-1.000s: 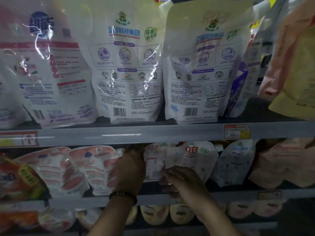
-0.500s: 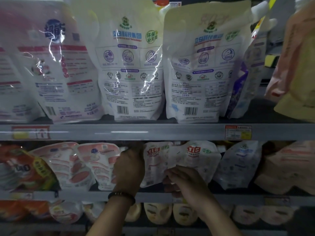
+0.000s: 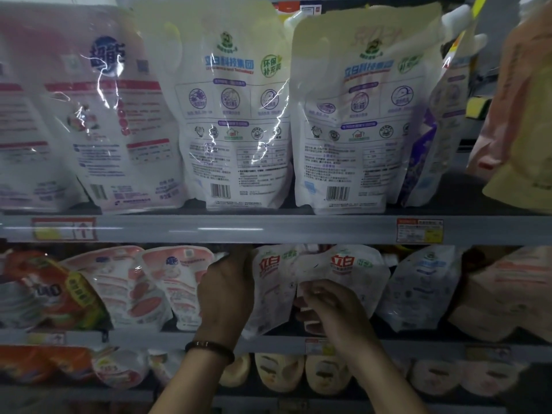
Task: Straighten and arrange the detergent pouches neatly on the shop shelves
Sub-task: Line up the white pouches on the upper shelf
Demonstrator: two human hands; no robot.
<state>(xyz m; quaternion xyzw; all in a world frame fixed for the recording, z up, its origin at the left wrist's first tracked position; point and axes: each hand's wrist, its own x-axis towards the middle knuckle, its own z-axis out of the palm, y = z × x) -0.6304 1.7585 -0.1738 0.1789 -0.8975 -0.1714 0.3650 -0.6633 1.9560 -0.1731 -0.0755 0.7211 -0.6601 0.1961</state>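
Our right fingers (image 3: 317,295) are curled together and pinch the lower left corner of the front white pouch (image 3: 346,268), the one with the red logo. The right hand (image 3: 333,313) covers that pouch's lower half. Just left of these fingers leans the tilted white pouch (image 3: 267,297), which has the same red logo, and the front pouch overlaps its right edge.

Our left hand (image 3: 225,294) lies with its back toward us against the tilted pouch's left edge. Its fingertips run up into the shadow, so we cannot tell whether they clamp the pouch or only touch it. A dark bracelet (image 3: 209,349) circles that wrist.

Both pouches stand on the middle shelf (image 3: 134,336). Left of our left hand stand pink pouches (image 3: 176,282), and beyond them an orange pouch (image 3: 44,291). Right of our right hand is a blue-printed pouch (image 3: 418,289), then peach pouches (image 3: 504,294).

Above the fingers runs the upper shelf rail (image 3: 268,229) with a price label (image 3: 419,230). Large white pouches (image 3: 236,115) stand upright on it. Below our wrists sit yellow bottles (image 3: 277,372).
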